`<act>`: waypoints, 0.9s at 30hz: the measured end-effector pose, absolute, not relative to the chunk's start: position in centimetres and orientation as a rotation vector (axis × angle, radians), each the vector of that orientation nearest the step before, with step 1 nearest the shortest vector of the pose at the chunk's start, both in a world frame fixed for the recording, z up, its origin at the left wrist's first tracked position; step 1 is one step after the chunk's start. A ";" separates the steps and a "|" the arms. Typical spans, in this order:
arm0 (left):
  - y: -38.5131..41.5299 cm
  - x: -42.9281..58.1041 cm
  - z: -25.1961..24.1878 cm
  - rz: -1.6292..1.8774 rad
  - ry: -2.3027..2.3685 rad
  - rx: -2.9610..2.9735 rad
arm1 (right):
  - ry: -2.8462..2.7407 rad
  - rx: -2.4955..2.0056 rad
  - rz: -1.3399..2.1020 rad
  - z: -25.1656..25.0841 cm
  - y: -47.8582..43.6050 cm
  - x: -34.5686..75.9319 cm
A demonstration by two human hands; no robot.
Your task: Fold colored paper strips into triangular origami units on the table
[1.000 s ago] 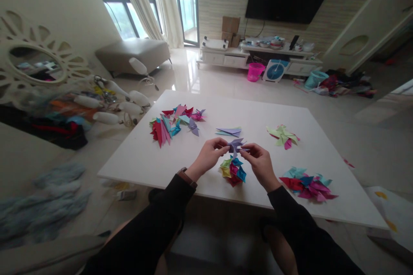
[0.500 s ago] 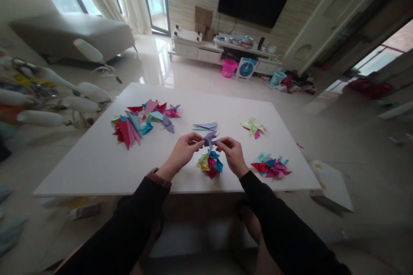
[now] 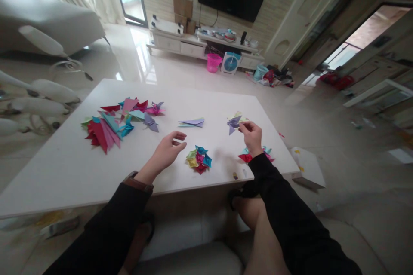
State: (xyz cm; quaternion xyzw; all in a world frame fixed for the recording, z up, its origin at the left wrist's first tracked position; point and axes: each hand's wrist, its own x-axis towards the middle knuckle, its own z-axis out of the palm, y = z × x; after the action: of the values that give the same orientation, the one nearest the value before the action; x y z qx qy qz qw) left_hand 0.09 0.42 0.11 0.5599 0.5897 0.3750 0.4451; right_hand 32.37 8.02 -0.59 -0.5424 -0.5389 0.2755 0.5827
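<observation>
Pinched in my right hand (image 3: 252,136) is a purple origami crane (image 3: 234,124), held over a light green folded paper pile (image 3: 238,115) at the table's right. My left hand (image 3: 167,148) hovers over the table with its fingers apart and nothing in them. Between my hands, nearer to me, lies a round cluster of colourful folded paper (image 3: 199,160). Flat purple and green folded strips (image 3: 191,123) lie beyond it. Partly hidden behind my right wrist is a pile of red, pink and teal folded pieces (image 3: 245,157).
A big heap of folded papers and cranes (image 3: 106,131) covers part of the left side of the white table (image 3: 145,189). A floor lamp with white shades (image 3: 41,105) stands close to the table's left edge. A white box (image 3: 308,167) sits beyond the right edge.
My right hand has carried the purple crane rightwards from above the round cluster to the light green pile. My left hand has let go of it and drawn back left. The view has turned slightly right.
</observation>
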 end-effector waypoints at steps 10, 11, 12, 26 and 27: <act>0.8 1.8 1.0 0.891 1.445 1.410 | -0.878 -1.424 0.226 -0.2 5.0 49.0; 0.8 2.1 1.1 0.893 1.434 1.411 | -0.861 -1.445 0.227 -0.2 4.4 50.4; 0.8 2.4 1.2 0.892 1.425 1.410 | -0.864 -1.478 0.229 -0.3 3.8 51.8; -0.2 1.4 1.1 0.882 1.439 1.497 | -0.963 -1.962 0.518 -5.3 -0.2 61.1; -0.2 1.4 1.1 0.879 1.440 1.499 | -0.958 -1.988 0.523 -5.6 0.1 61.1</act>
State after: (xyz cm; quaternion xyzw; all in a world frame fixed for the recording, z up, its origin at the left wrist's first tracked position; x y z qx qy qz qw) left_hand 1.36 -0.20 1.08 0.6002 0.5768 0.3519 0.4280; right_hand 61.11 0.06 -5.59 -0.7943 -0.3826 0.2091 0.4230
